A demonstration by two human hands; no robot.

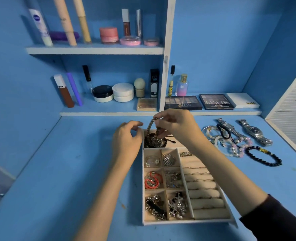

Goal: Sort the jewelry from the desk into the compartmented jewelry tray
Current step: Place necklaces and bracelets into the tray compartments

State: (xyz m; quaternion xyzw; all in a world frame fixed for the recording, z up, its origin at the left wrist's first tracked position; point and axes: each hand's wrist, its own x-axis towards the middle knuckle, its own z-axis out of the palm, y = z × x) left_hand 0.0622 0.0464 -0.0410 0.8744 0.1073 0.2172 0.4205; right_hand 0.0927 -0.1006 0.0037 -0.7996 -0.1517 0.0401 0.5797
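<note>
The left hand point(126, 138) hovers at the far left corner of the jewelry tray point(187, 222), fingers loosely curled, with nothing visibly held. Immediately right of it, the chain bracelet point(150, 129) hangs from the right hand point(176, 126), which pinches the chain's upper end between thumb and fingertips. The lower end already lies coiled in the tray's long far compartment, directly beneath that hand, on a heap of dark cords. Judged by its drape, the chain is limp, linked metal: it carries no shape of its own, follows gravity, and may slip through a light pinch or snag on the cords. Hold it at one end and lower it gradually so that it folds onto itself. Right of the right hand, on the counter point(74, 153), lie pale beaded bracelets point(229, 145), two metal watches point(256, 133) and a black bead bracelet point(263, 156). The watches probably handle heavier and stiffer; grip each at the case. Pinch the bead loops across the beads.
</note>
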